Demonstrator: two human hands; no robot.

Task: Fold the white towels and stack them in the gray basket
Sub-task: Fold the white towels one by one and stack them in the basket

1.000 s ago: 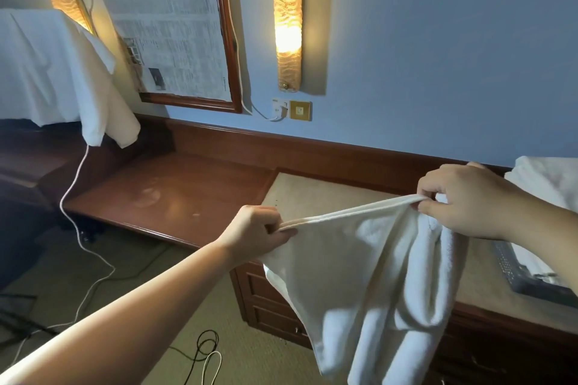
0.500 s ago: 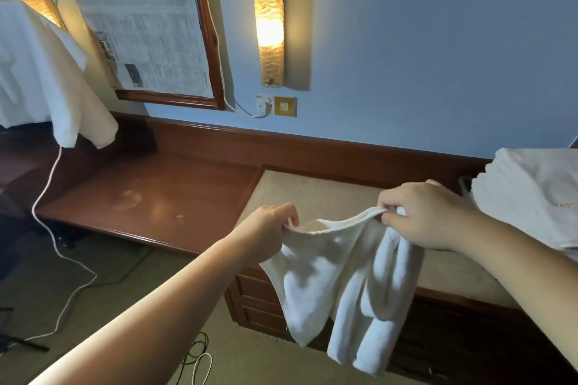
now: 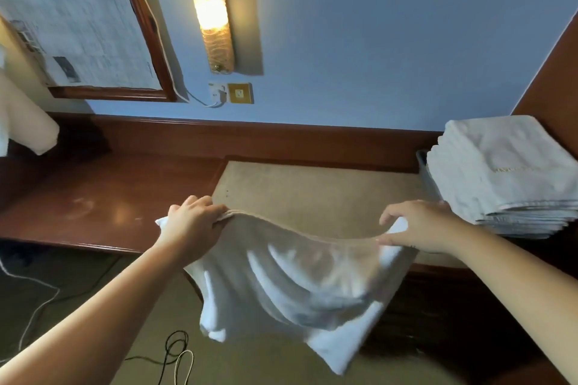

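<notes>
A white towel hangs in the air in front of the desk, stretched wide between my two hands. My left hand grips its top left corner and my right hand pinches its top right corner. The lower part of the towel drapes down past the desk's front edge. At the far right a tall stack of folded white towels sits in the gray basket, of which only a sliver of rim shows.
A beige pad covers the desk top behind the towel, with a lower wooden shelf to its left. A wall lamp, a socket and a framed newspaper hang above. Cables lie on the floor. White cloth hangs at far left.
My hands have moved apart, spreading the bunched towel out wide and flat. The view has shifted right and down, bringing the stacked towels fully into sight.
</notes>
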